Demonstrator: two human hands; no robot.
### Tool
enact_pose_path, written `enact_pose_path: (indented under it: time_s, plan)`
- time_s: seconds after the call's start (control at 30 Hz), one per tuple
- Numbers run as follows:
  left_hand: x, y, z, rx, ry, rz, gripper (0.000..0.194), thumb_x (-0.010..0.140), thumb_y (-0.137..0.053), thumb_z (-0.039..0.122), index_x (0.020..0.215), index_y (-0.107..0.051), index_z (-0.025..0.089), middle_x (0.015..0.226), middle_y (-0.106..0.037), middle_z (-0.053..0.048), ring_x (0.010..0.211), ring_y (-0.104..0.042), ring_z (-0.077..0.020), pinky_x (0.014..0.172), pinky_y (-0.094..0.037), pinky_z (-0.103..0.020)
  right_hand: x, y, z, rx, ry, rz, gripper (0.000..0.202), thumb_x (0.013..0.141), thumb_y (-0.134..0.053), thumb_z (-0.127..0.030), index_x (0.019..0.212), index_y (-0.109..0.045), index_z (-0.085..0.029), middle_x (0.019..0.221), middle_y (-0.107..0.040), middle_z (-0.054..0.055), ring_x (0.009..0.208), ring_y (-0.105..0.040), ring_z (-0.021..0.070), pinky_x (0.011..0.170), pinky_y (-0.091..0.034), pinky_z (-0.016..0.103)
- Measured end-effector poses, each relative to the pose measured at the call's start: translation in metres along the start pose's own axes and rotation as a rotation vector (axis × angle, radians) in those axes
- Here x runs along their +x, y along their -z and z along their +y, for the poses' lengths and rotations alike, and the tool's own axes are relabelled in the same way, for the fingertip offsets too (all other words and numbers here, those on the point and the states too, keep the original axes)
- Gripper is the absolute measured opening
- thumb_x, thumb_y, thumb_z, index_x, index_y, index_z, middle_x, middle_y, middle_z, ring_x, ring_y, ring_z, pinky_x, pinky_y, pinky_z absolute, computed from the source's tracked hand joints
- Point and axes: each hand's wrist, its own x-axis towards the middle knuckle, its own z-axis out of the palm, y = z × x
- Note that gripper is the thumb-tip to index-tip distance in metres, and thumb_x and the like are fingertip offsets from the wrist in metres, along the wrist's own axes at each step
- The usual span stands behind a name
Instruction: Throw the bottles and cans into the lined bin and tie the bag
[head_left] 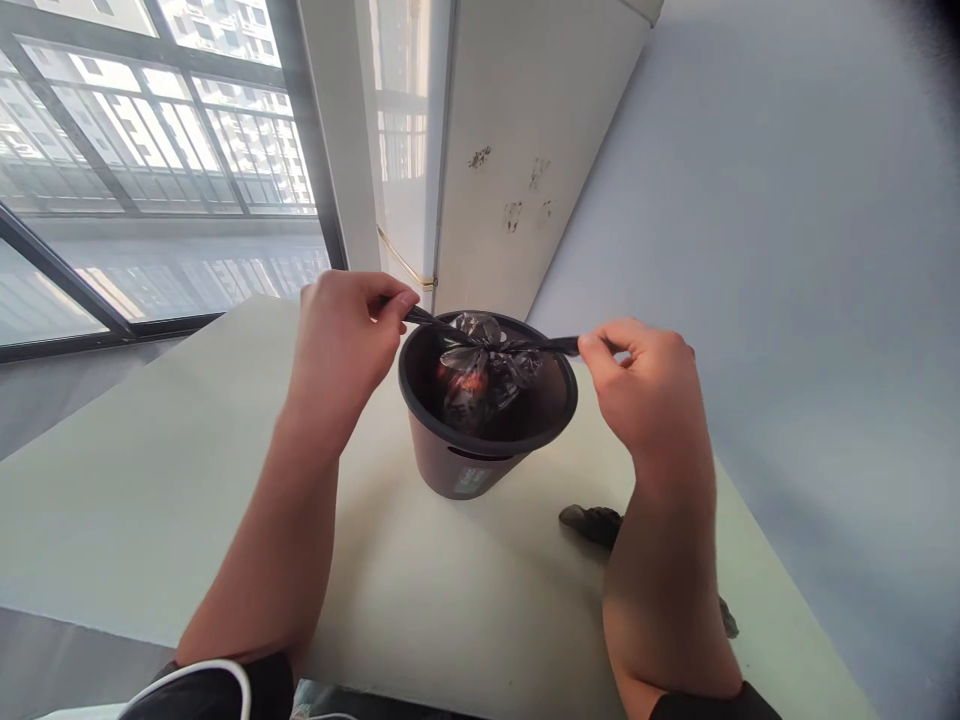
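Observation:
A black plastic garbage bag point(476, 375) sits bunched inside a dark trash can point(457, 465), with a knot at its top. My left hand point(352, 325) pinches one twisted end of the bag, pulled out to the left. On the other side my right hand point(637, 375) grips the opposite end, stretched to the right. Both ends look taut and meet at the knot above the can's mouth. Something reddish-orange shows through the thin plastic. The can stands upright on a pale tabletop point(420, 580).
Near my right forearm lies a dark crumpled piece of plastic point(592, 523), partly hidden by the arm. A white cabinet point(517, 130) with dark smudges rises behind the can. Windows point(165, 120) are on the left, a pale wall point(787, 250) on the right. A white cable point(225, 667) crosses by my left sleeve.

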Motion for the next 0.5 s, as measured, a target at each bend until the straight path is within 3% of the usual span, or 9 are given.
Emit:
enact_pose_path:
  time_s: [0.1, 0.23, 0.3, 0.37, 0.43, 0.5]
  plan:
    - [-0.009, -0.006, 0.022, -0.044, -0.060, -0.090, 0.007, 0.090, -0.077, 0.028, 0.086, -0.081, 0.024, 0.080, -0.077, -0.004, 0.079, -0.073, -0.0234, 0.078, -0.059, -0.038, -0.008, -0.006, -0.020, 0.257, 0.006, -0.017, 0.037, 0.103, -0.063, -0.041, 0.071, -0.064, -0.022, 0.069, -0.061, 0.003, 0.069, -0.059, 0.0192, 0.065, -0.048, 0.033]
    - [-0.021, -0.015, 0.046, -0.086, -0.163, -0.327, 0.015, 0.082, -0.083, 0.026, 0.097, -0.083, 0.025, 0.090, -0.080, -0.001, 0.083, -0.074, -0.0215, 0.077, -0.060, -0.033, -0.019, -0.011, -0.038, 0.512, 0.073, -0.251, 0.031, 0.104, -0.063, -0.047, 0.093, -0.077, -0.022, 0.085, -0.072, 0.005, 0.085, -0.069, 0.0219, 0.078, -0.057, 0.035]
    - [-0.025, -0.020, 0.051, -0.063, -0.181, -0.338, 0.013, 0.085, -0.076, 0.022, 0.096, -0.083, 0.024, 0.086, -0.079, 0.001, 0.080, -0.072, -0.0189, 0.075, -0.058, -0.030, -0.021, -0.012, -0.041, 0.541, 0.117, -0.310, 0.025, 0.102, -0.069, -0.044, 0.097, -0.079, -0.022, 0.093, -0.074, 0.006, 0.091, -0.070, 0.0225, 0.083, -0.057, 0.036]
    - [-0.025, -0.024, 0.050, -0.031, -0.191, -0.297, 0.016, 0.087, -0.070, 0.018, 0.093, -0.083, 0.024, 0.083, -0.078, 0.002, 0.077, -0.071, -0.0170, 0.074, -0.057, -0.029, -0.022, -0.013, -0.040, 0.557, 0.113, -0.281, 0.019, 0.098, -0.075, -0.040, 0.097, -0.080, -0.022, 0.095, -0.074, 0.005, 0.089, -0.068, 0.0211, 0.082, -0.057, 0.036]
    - [-0.025, -0.026, 0.048, -0.011, -0.208, -0.252, 0.018, 0.088, -0.068, 0.015, 0.091, -0.083, 0.024, 0.081, -0.078, 0.002, 0.076, -0.070, -0.0166, 0.074, -0.057, -0.030, -0.021, -0.015, -0.037, 0.548, 0.081, -0.160, 0.016, 0.093, -0.081, -0.037, 0.100, -0.079, -0.023, 0.093, -0.072, 0.003, 0.082, -0.064, 0.0178, 0.075, -0.055, 0.033]
    - [-0.025, -0.027, 0.047, -0.011, -0.226, -0.196, 0.018, 0.088, -0.069, 0.014, 0.090, -0.084, 0.024, 0.083, -0.078, 0.001, 0.077, -0.070, -0.0171, 0.074, -0.057, -0.031, -0.020, -0.018, -0.034, 0.484, 0.068, -0.081, 0.028, 0.086, -0.087, -0.035, 0.110, -0.078, -0.024, 0.088, -0.068, 0.000, 0.074, -0.058, 0.0148, 0.067, -0.050, 0.029]
